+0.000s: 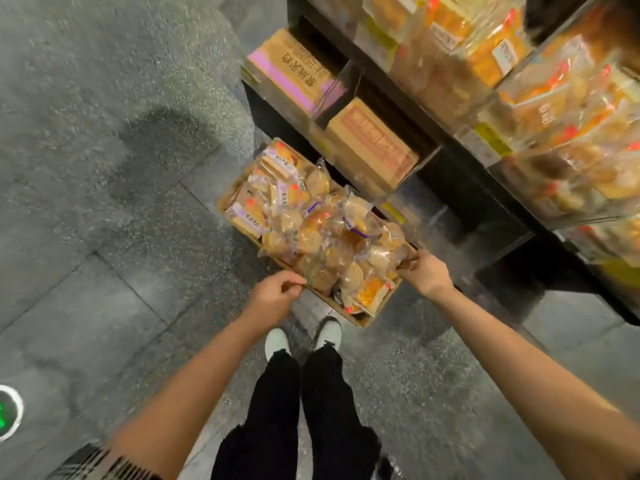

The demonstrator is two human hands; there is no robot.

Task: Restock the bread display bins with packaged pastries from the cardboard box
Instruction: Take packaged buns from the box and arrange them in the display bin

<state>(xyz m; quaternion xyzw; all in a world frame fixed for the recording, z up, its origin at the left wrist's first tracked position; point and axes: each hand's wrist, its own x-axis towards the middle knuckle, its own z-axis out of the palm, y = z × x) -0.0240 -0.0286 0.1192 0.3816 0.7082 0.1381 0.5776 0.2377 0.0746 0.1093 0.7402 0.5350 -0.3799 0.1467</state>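
Below, both hands (273, 292) grip the cardboard box's (363, 318) near edges.

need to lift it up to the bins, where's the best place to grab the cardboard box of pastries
Take the cardboard box by its two long rims, one hand per side, as the left hand and right hand now sit. It is open-topped and heaped with loose packaged pastries, so lift level from low on the walls.

Grey speckled floor tiles (104, 168), a tan cardboard box (363, 318) full of golden-brown pastries (311, 230) with purple-and-white labels. Black trousers (277, 410), white shoes (277, 341), a plaid sleeve (97, 462) near left. Far off, a brown carton (294, 71) shows a pink stripe.
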